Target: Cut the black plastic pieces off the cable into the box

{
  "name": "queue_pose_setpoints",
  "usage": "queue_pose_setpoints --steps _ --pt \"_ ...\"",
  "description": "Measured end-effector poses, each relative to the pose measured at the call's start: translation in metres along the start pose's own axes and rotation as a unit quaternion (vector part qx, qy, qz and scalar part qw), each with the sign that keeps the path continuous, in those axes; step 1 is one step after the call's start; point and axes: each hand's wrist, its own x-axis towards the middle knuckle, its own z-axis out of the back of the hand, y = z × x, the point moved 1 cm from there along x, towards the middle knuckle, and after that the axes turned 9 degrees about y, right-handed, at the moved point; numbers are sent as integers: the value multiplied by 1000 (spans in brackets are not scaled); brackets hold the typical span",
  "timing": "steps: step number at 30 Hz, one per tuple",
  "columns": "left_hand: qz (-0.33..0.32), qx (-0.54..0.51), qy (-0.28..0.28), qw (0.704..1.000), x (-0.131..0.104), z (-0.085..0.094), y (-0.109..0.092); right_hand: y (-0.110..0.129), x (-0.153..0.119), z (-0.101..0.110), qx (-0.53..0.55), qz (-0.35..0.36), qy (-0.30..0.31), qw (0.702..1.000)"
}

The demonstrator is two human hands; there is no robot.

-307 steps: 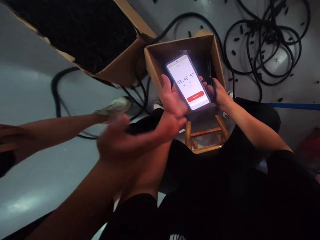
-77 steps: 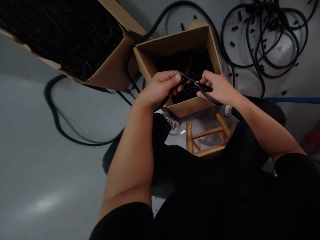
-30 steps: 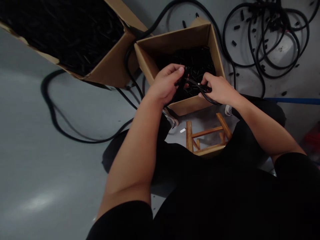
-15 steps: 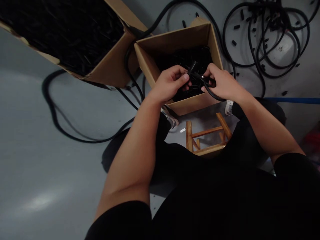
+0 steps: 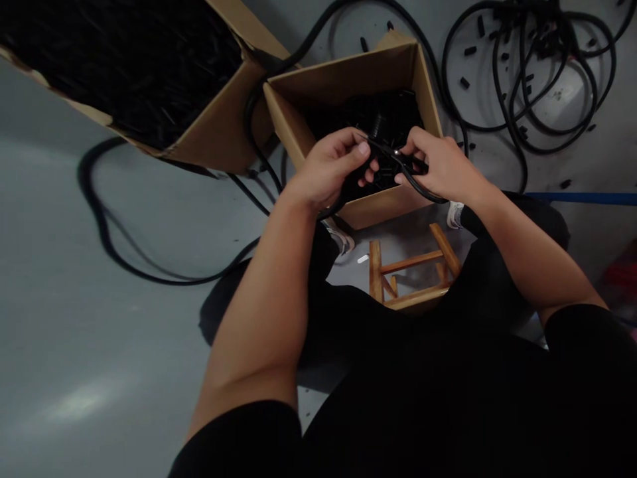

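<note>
Above the smaller cardboard box (image 5: pixel 381 211), my right hand (image 5: pixel 440 162) is wrapped round black-handled scissors (image 5: pixel 397 153), with one handle loop showing below the fingers. Their blades point left, toward my left hand (image 5: pixel 333 166). That hand is closed in a pinch, thumb against fingers, on a black ribbed piece (image 5: pixel 379 125) whose end sticks up beside the blades. The blades reach the piece, but whether they touch or cut it I cannot tell against the dark background. Many small black pieces (image 5: pixel 403 109) lie inside the box under both hands. A black cable runs below my left hand.
A larger cardboard box (image 5: pixel 219 126) full of black pieces stands at the upper left. Thick black cable (image 5: pixel 107 242) loops across the floor. More coiled cable (image 5: pixel 497 99) and scattered black bits lie at the right. A wooden stool (image 5: pixel 413 262) stands between my legs.
My left hand has shifted slightly left and down with the ribbed piece. The scissors have moved a little left, and black cable now shows beneath my left hand.
</note>
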Motion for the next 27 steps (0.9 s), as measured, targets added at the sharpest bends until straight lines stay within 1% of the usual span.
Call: queue_pose_setpoints --steps 2,7,10,14,17,19,23,27 --pt "3 0 0 1000 0 -2 0 0 1 -2 -7 2 2 1000" --pt "38 25 57 997 -4 -3 -6 -2 1 -5 -6 21 11 1000" --pt "46 27 71 996 -5 -3 -8 -4 -2 -6 0 25 17 1000" --pt "36 0 90 995 -5 -1 -9 -12 -3 -7 18 36 20 999" --pt "19 -34 138 990 -5 2 -11 -21 -1 -11 36 65 13 997" --pt "17 -55 160 985 -5 3 -11 -26 2 -13 45 82 15 995" --pt "54 -78 175 980 -5 4 -3 -29 5 -19 57 96 42 993" --pt "86 -87 185 975 -6 5 2 -27 4 -19 86 88 57 991"
